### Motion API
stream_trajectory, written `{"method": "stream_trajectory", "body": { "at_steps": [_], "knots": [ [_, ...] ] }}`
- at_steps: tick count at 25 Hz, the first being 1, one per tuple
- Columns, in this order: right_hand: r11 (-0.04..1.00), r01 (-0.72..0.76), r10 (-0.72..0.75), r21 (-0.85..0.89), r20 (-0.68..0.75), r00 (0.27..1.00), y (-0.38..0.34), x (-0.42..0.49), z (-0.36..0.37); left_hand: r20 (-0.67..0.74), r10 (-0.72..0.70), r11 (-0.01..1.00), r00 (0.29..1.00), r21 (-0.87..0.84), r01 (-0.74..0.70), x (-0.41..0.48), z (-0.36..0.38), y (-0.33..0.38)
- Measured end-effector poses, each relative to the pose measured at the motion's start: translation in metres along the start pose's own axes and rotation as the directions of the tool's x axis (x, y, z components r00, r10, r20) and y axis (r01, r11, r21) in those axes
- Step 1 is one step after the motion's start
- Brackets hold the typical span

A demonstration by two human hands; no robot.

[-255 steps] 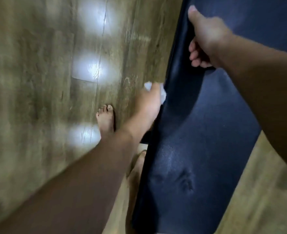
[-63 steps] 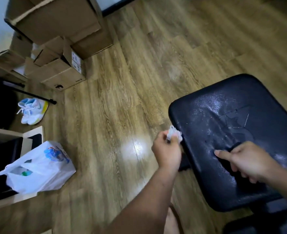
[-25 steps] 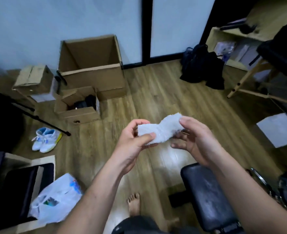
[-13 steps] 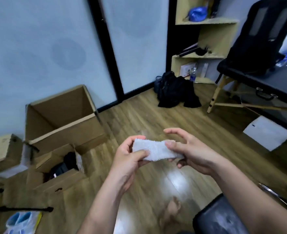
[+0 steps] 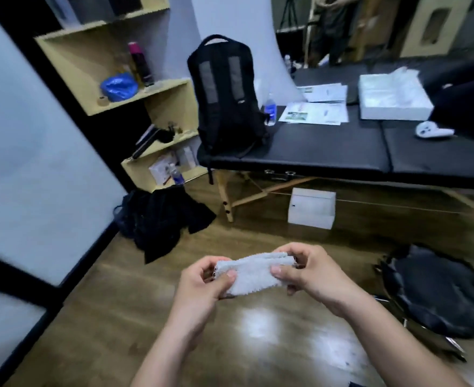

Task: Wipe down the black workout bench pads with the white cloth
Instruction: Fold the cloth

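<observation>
The white cloth [image 5: 254, 273], folded into a thick strip, is held up in front of me over the wooden floor. My left hand [image 5: 202, 282] pinches its left end and my right hand [image 5: 311, 275] grips its right end, thumbs on top. The black workout bench pads are out of view, below the frame.
A black massage table [image 5: 328, 146] with a backpack [image 5: 226, 93], papers and a white box stands ahead. Wooden corner shelves [image 5: 113, 79] are at the left, dark clothes [image 5: 160, 219] on the floor, a white box [image 5: 311, 208] under the table, and a black round cushion [image 5: 437, 289] at the right.
My view has lifted from the bench pad up to the room. The cloth went from my left hand alone to both hands and is now folded tighter.
</observation>
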State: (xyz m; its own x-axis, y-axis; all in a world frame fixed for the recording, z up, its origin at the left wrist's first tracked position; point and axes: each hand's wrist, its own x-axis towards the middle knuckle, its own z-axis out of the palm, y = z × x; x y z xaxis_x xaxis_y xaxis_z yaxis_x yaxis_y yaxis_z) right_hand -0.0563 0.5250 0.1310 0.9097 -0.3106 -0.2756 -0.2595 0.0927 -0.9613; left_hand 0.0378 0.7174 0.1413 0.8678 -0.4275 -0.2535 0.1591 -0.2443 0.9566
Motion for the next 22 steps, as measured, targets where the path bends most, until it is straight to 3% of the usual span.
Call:
{"method": "stream_trajectory", "body": {
  "at_steps": [4, 10, 16, 20, 22],
  "knots": [
    [0.999, -0.022, 0.006, -0.043, -0.346, 0.938, 0.008, 0.037, -0.101, 0.242, 0.000, 0.997, 0.970, 0.070, -0.018, 0.107, 0.106, 0.010],
    [0.993, -0.065, 0.117, 0.102, -0.683, 0.721, 0.021, 0.126, -0.213, 0.486, -0.038, 0.978, 0.873, 0.198, -0.067, 0.267, 0.241, 0.036],
    [0.983, -0.066, 0.176, 0.173, -0.766, 0.618, -0.010, 0.241, -0.310, 0.545, -0.103, 0.974, 0.832, 0.223, -0.026, 0.414, 0.329, 0.078],
    [0.978, -0.182, 0.193, 0.098, -0.752, 0.630, -0.006, 0.310, -0.388, 0.531, -0.229, 0.960, 0.816, 0.262, 0.099, 0.487, 0.385, 0.083],
    [0.968, -0.243, 0.210, 0.067, -0.749, 0.628, 0.007, 0.353, -0.434, 0.453, -0.273, 0.945, 0.849, 0.293, 0.147, 0.522, 0.421, 0.081]
  ]
}}
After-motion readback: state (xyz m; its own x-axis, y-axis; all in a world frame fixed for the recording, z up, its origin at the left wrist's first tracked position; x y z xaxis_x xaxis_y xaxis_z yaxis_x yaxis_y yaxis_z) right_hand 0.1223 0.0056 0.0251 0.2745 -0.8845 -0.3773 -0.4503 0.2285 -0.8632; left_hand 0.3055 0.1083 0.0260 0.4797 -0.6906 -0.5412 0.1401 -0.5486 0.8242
